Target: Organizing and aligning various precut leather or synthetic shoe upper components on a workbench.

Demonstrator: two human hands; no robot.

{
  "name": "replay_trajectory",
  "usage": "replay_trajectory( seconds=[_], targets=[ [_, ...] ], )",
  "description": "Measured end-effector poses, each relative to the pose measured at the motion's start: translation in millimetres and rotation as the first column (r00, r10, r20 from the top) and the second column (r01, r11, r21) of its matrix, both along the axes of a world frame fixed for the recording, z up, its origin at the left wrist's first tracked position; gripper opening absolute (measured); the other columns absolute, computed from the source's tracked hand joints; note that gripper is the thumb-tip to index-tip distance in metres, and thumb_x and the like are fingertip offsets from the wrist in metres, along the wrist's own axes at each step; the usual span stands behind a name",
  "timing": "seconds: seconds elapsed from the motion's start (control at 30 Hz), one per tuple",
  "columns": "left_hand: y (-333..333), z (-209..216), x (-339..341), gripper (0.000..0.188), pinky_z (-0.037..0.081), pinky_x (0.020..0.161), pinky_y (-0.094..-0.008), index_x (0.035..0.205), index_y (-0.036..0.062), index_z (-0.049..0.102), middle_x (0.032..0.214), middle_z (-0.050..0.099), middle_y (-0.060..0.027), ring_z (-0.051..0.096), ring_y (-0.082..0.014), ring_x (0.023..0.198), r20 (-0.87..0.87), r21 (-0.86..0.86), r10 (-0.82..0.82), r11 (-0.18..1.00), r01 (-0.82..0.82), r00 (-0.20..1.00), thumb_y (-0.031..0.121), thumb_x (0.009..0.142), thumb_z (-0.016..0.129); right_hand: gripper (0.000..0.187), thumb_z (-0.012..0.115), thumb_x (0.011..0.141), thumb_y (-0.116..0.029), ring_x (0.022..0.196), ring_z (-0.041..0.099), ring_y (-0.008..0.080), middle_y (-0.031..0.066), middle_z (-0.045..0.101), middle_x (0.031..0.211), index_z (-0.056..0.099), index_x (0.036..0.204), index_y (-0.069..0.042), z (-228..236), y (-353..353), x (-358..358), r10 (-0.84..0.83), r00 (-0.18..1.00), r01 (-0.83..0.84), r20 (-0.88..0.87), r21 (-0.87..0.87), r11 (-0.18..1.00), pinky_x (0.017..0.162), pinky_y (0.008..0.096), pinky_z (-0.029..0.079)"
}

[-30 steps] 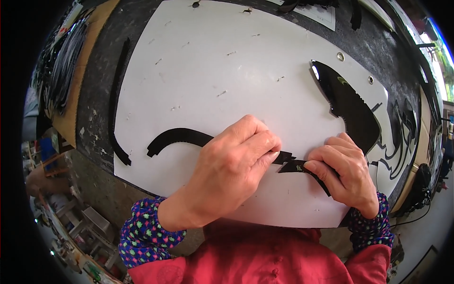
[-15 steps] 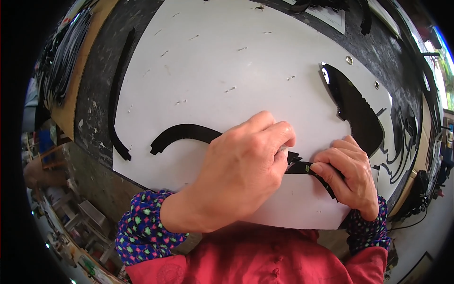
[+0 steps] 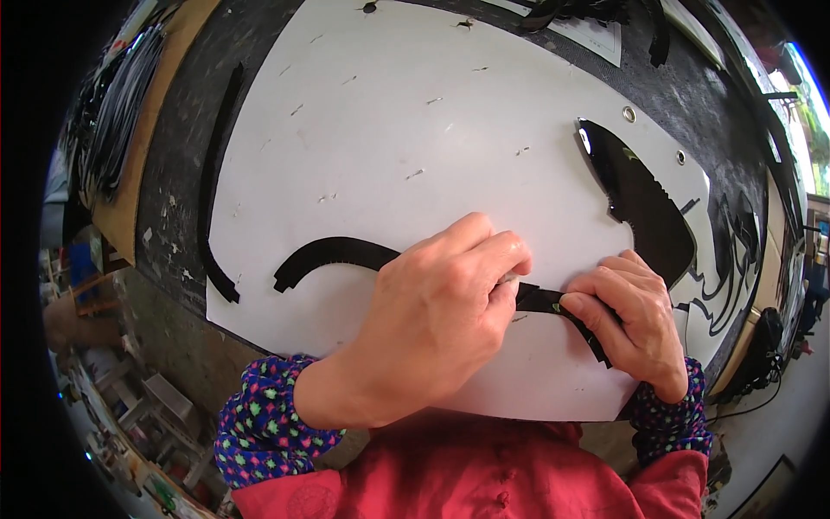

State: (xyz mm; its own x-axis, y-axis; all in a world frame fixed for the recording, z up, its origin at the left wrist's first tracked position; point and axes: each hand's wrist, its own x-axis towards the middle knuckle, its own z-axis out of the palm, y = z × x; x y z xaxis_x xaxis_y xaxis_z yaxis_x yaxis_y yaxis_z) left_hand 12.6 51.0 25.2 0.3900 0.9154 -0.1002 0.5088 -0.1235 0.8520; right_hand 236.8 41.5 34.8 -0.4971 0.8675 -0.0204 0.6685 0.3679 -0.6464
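A curved black strip (image 3: 333, 253) lies on the white board, arching out to the left from under my left hand (image 3: 445, 303). That hand is closed, fingertips and thumb pinched together over the strip; a small pale bit shows at the thumb, too hidden to name. Between my hands a short black stretch (image 3: 540, 299) is in sight; whether it is one piece with the left part cannot be seen. My right hand (image 3: 635, 320) grips its right part, thumb on top, with the end poking out below the thumb.
The white board (image 3: 372, 130) has scattered slits and two metal eyelets. A wide black curved piece (image 3: 644, 203) lies at its right, near thin black offcuts (image 3: 735, 251). Another long black strip (image 3: 216, 190) runs along the left edge. A bundle of dark strips (image 3: 121, 104) stands far left.
My left hand has moved slightly left and down. The loose-looking strip end beside its thumb now lies flush with the part by my right thumb. The right hand keeps its grip.
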Motion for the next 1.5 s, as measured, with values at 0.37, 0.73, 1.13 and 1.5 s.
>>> replay_trajectory(
  seconds=[0.37, 0.73, 1.13, 1.5],
  targets=[
    [1.0, 4.2, 0.8, 0.011, 0.052, 0.068, -0.0295, 0.095, 0.0017, 0.066, 0.088, 0.061, -0.0075, 0.065, -0.0182, 0.077, 0.0, -0.082, 0.005, 0.997, -0.005, 1.0, -0.001, 0.084, 0.066, 0.011, 0.071, 0.085, -0.009, 0.057, 0.054, 0.0219, 0.005, 0.055, 0.059, 0.064, 0.077, -0.005, -2.6, 0.3, 1.5, 0.003, 1.0, -0.003, -0.013, 0.032, 0.999, 0.06, 0.0349, 0.038],
    [-3.0, -1.4, -0.4, 0.013, 0.053, 0.07, -0.0302, 0.094, 0.0016, 0.067, 0.088, 0.062, -0.0077, 0.065, -0.0193, 0.078, 0.011, 0.033, 0.016, 0.999, -0.016, 1.0, -0.002, 0.082, 0.069, 0.01, 0.07, 0.084, -0.008, 0.057, 0.053, 0.0225, 0.0053, 0.056, 0.06, 0.063, 0.077, -0.006, -2.8, -0.6, -1.8, 0.001, 1.0, -0.001, 0.003, 0.033, 0.999, 0.06, 0.0351, 0.039],
    [-31.3, -13.6, -18.1, 0.017, 0.052, 0.087, -0.0355, 0.087, 0.0038, 0.064, 0.113, 0.067, -0.0101, 0.064, -0.0271, 0.102, -0.132, 0.608, -0.069, 0.783, 0.136, 0.989, -0.003, 0.072, 0.07, 0.01, 0.068, 0.085, -0.008, 0.06, 0.055, 0.0236, 0.0063, 0.057, 0.062, 0.062, 0.078, -0.005, -2.3, 0.0, -0.3, -0.013, 1.0, 0.013, -0.002, 0.042, 0.999, 0.061, 0.0357, 0.04],
    [-43.4, -24.2, -20.0, 0.005, 0.051, 0.1, -0.0359, 0.089, 0.0081, 0.064, 0.116, 0.069, -0.0093, 0.065, -0.0224, 0.113, -0.35, 0.642, -0.058, 0.712, 0.284, 0.935, 0.006, 0.085, 0.065, 0.013, 0.067, 0.088, -0.01, 0.058, 0.055, 0.0252, 0.0067, 0.052, 0.059, 0.06, 0.078, -0.005, -1.5, -0.3, 0.3, 0.012, 1.0, -0.012, 0.004, 0.024, 1.0, 0.063, 0.0365, 0.041]
  ],
)
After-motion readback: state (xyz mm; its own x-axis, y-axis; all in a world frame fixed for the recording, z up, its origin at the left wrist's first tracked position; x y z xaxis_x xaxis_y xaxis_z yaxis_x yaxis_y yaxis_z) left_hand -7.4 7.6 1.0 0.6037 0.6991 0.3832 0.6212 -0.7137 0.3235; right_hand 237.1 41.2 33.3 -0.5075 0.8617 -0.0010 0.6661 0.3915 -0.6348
